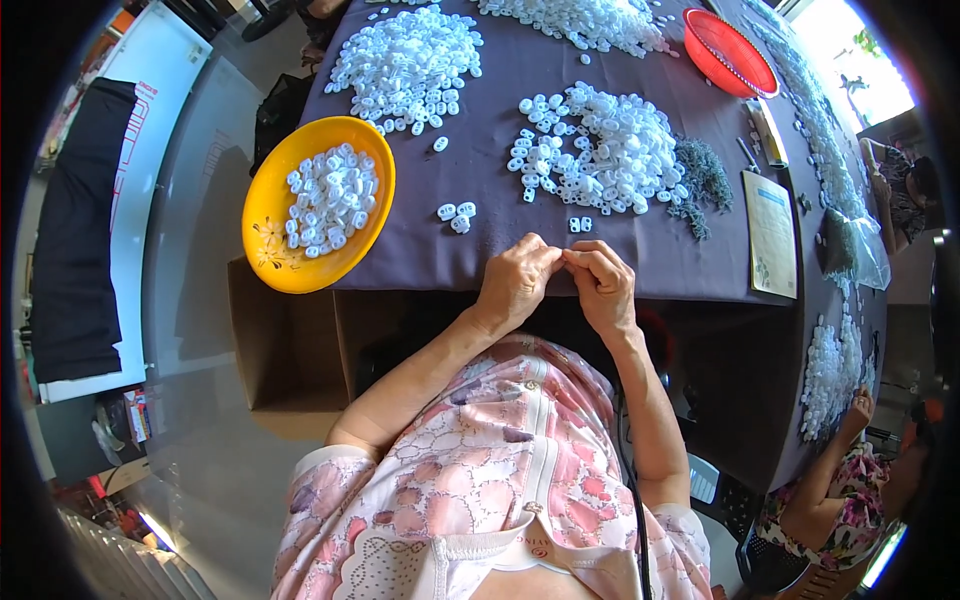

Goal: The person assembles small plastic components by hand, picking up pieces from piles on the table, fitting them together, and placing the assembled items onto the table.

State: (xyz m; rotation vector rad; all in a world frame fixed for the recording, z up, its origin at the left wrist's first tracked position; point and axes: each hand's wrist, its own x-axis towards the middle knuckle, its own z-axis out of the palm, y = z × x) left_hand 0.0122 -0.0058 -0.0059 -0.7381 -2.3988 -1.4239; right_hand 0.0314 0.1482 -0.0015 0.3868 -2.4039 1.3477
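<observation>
My left hand and my right hand meet at the near edge of the purple-covered table, fingertips pinched together on something too small to make out. Just beyond them lie two loose white plastic pieces and a small cluster of white pieces. Farther off is a large pile of white plastic pieces with a heap of small dark metal parts at its right. A yellow bowl holding several white pieces overhangs the table's left corner.
Two more piles of white pieces lie at the back, beside a red basket. A paper sheet lies at the right. A cardboard box stands under the bowl. Another person works at the lower right.
</observation>
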